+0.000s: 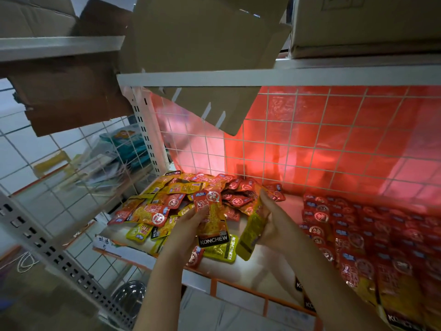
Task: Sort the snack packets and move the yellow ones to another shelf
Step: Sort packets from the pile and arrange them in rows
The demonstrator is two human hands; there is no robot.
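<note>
Head view shows sorting underway: left hand (191, 220) grips an orange-red packet (211, 219), right hand (269, 218) holds a yellow packet (251, 231), probably going next to another shelf.

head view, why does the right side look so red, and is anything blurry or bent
Head view: light glows through the translucent red sheet behind the white wire grid, tinting the flat-laid red snack packets at right; the wide lens bows the white metal shelf edge; the frame corners and the left background are soft, while the mixed yellow and red packet pile and both hands look fairly sharp.
</note>
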